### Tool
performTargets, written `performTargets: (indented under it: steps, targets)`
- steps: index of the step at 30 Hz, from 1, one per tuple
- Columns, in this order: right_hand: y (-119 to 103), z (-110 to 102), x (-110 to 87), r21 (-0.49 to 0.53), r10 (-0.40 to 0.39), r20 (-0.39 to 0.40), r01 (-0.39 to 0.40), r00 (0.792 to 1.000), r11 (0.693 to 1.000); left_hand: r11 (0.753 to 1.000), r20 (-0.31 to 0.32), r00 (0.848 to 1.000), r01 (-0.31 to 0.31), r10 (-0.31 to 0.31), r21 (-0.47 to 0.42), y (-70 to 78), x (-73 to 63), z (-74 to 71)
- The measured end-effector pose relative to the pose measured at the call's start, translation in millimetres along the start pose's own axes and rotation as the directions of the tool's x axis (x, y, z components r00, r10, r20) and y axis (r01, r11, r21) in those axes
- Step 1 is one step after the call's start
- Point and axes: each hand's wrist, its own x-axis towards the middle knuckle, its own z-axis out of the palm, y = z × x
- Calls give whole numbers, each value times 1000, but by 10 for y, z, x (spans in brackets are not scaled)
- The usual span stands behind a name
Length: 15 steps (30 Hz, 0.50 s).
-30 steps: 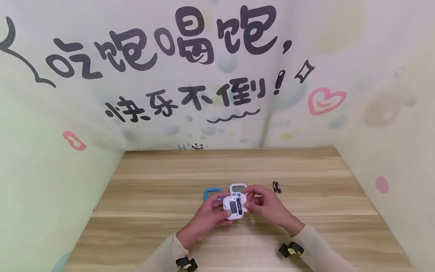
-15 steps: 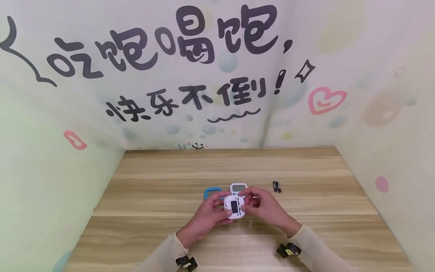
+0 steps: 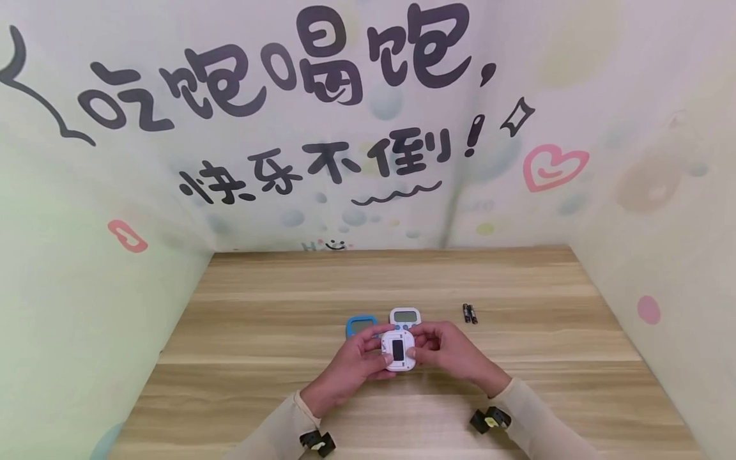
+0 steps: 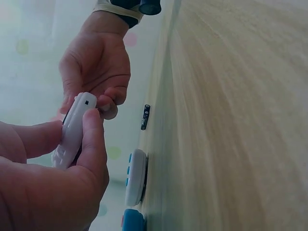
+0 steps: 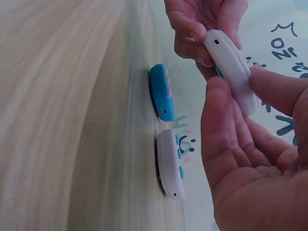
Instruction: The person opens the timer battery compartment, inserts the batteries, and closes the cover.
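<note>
My left hand (image 3: 351,365) holds a white digital timer (image 3: 398,351) above the table, thumb and fingers on its edges. The timer's back, with a black rectangle in its middle, is toward the head camera. My right hand (image 3: 454,355) pinches the timer's right side, its thumb (image 5: 276,86) on the back. A white cover lies over the battery slot there; whether it is fully seated I cannot tell. Just behind the hands, a second white timer (image 3: 406,316) with blue buttons and a blue timer (image 3: 360,325) rest on the table, partly hidden in the head view.
Two small dark batteries (image 3: 469,314) lie side by side on the wooden table (image 3: 276,281), right of the timers. Printed walls stand at the back and both sides. A black device (image 3: 490,420) is strapped on each wrist.
A second ago a battery showed in the held timer's slot and my right hand held the white cover beside it. The cover has moved left over the slot, and the battery is hidden.
</note>
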Motion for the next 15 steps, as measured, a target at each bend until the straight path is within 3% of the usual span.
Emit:
performTargets:
  steps: [7,15]
  targets:
    - [29,15,7,25,5,4,-5,1000,1000,1000,20,1000,6,-6,27,-11,8,13]
    - [12,31,5,31,18,-5,-18,1000,999,1000,-17,1000,10,-10,15,3,12,20]
